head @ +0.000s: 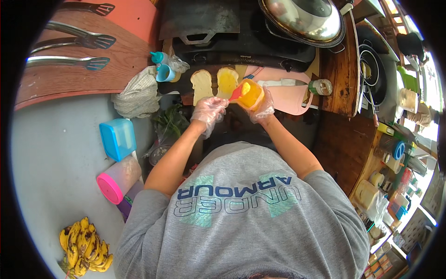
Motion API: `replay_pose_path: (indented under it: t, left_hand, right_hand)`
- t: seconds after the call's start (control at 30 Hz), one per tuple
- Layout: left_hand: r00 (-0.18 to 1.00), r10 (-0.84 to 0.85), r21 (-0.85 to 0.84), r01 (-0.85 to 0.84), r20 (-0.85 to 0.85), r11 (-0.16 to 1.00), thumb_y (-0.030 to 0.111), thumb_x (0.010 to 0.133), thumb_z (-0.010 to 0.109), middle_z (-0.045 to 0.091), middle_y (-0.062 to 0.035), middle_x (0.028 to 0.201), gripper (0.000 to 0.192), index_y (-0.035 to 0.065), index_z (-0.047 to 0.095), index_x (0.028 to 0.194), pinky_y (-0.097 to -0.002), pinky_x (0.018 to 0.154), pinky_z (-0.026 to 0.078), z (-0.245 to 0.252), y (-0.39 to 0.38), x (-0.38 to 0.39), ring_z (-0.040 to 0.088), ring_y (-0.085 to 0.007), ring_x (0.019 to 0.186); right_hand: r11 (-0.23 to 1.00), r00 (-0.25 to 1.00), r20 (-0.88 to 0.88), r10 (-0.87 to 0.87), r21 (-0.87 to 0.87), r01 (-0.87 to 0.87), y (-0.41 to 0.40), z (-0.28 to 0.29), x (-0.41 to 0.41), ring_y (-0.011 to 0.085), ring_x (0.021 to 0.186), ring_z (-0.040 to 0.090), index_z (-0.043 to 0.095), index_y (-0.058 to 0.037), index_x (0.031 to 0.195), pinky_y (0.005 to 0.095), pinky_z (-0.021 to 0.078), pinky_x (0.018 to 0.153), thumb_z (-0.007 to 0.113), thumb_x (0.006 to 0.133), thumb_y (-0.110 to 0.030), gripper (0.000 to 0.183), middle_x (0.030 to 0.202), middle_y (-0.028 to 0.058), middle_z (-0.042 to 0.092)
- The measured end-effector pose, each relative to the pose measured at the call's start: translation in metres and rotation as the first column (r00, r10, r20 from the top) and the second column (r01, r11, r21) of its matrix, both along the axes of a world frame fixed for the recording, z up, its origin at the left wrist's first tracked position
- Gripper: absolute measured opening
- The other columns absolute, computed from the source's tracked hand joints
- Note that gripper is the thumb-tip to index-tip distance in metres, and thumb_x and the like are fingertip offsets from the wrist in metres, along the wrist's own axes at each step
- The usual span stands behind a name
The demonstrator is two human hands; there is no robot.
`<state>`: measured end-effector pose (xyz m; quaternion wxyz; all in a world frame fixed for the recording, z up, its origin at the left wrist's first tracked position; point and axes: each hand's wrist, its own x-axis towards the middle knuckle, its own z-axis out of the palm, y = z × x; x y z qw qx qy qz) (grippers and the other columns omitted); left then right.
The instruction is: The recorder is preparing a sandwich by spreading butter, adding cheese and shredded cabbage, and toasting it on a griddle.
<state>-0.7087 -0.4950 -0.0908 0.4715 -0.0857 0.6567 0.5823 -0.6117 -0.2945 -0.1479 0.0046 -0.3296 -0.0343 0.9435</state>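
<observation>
My left hand [210, 111], in a clear plastic glove, grips a red spoon [237, 94] whose head carries a lump of yellow spread. My right hand [263, 106], gloved too, holds a tilted orange-yellow tub [253, 96] of spread, with the spoon's head over its opening. Beyond my hands lie two bread slices: the left slice [201, 85] looks pale on top, the right slice [227, 79] bears a yellow layer. A pink cutting board [294, 101] lies to the right, partly behind the tub. On it rests a wide-bladed utensil [287, 82] with a pale blade.
A black gas stove [244, 52] stands behind the bread, with a lidded pan [306, 17] at its right. A glass jar [320, 87] is right of the board. At left are squeeze bottles [165, 72], a checked cloth [137, 92] and several tongs [83, 40]. Bananas [85, 247] lie lower left.
</observation>
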Motion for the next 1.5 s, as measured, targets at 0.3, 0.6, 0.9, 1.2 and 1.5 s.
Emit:
replay_pose_path:
  t: [0.3, 0.6, 0.9, 1.2, 1.5]
  left_hand:
    - [0.193, -0.498, -0.475, 0.158, -0.845, 0.866, 0.024, 0.091, 0.072, 0.073, -0.0141, 0.086, 0.017, 0.0069, 0.076, 0.091, -0.0416, 0.071, 0.056, -0.071, -0.056, -0.055, 0.071, -0.0314, 0.078]
    - [0.038, -0.652, -0.639, 0.159, -0.758, 0.752, 0.03, 0.095, 0.063, 0.067, -0.0166, 0.078, 0.026, 0.0109, 0.076, 0.085, -0.0503, 0.067, 0.052, -0.069, -0.071, -0.036, 0.066, -0.038, 0.075]
    - [0.074, -0.745, -0.694, 0.312, -0.663, 0.649, 0.033, 0.097, 0.061, 0.071, -0.0161, 0.085, 0.028, 0.0114, 0.077, 0.092, -0.0489, 0.07, 0.054, -0.068, -0.063, -0.046, 0.068, -0.0371, 0.083]
    - [0.131, -0.768, -0.713, 0.301, -0.627, 0.633, 0.028, 0.098, 0.056, 0.07, -0.0167, 0.087, 0.025, 0.0189, 0.078, 0.105, -0.0469, 0.075, 0.053, -0.109, -0.038, -0.079, 0.068, -0.0356, 0.083]
    - [0.115, -0.714, -0.705, 0.114, -0.691, 0.7, 0.031, 0.098, 0.055, 0.07, -0.0174, 0.086, 0.025, 0.0207, 0.077, 0.105, -0.0459, 0.078, 0.054, -0.094, -0.02, -0.099, 0.068, -0.0364, 0.086]
  right_hand:
    - [0.997, 0.992, 0.102, -0.08, 0.007, 0.08, 0.012, -0.008, 0.013, 0.0375, 0.131, 0.054, 0.053, -0.0144, 0.141, 0.0595, 0.0452, 0.108, 0.03, 0.103, -0.063, 0.066, 0.141, 0.0142, 0.058]
    - [0.993, 0.989, 0.086, -0.118, 0.022, 0.117, 0.029, 0.004, 0.038, 0.0371, 0.13, 0.055, 0.053, -0.0149, 0.141, 0.0603, 0.0449, 0.107, 0.026, 0.102, -0.065, 0.069, 0.14, 0.012, 0.058]
    - [0.96, 0.957, 0.255, -0.136, 0.272, 0.064, 0.105, -0.023, 0.081, 0.0334, 0.128, 0.057, 0.051, -0.0207, 0.142, 0.0606, 0.0491, 0.1, 0.031, 0.102, -0.057, 0.057, 0.141, 0.0057, 0.059]
    - [0.891, 0.874, 0.471, -0.121, 0.44, -0.114, 0.143, -0.03, 0.079, 0.0328, 0.126, 0.058, 0.044, -0.0222, 0.145, 0.0563, 0.0552, 0.092, 0.039, 0.105, -0.041, 0.045, 0.14, 0.006, 0.058]
    - [0.825, 0.801, 0.481, -0.356, 0.565, 0.028, 0.142, -0.041, 0.084, 0.036, 0.125, 0.059, 0.046, -0.0185, 0.144, 0.06, 0.0508, 0.095, 0.039, 0.106, -0.045, 0.046, 0.144, 0.0087, 0.054]
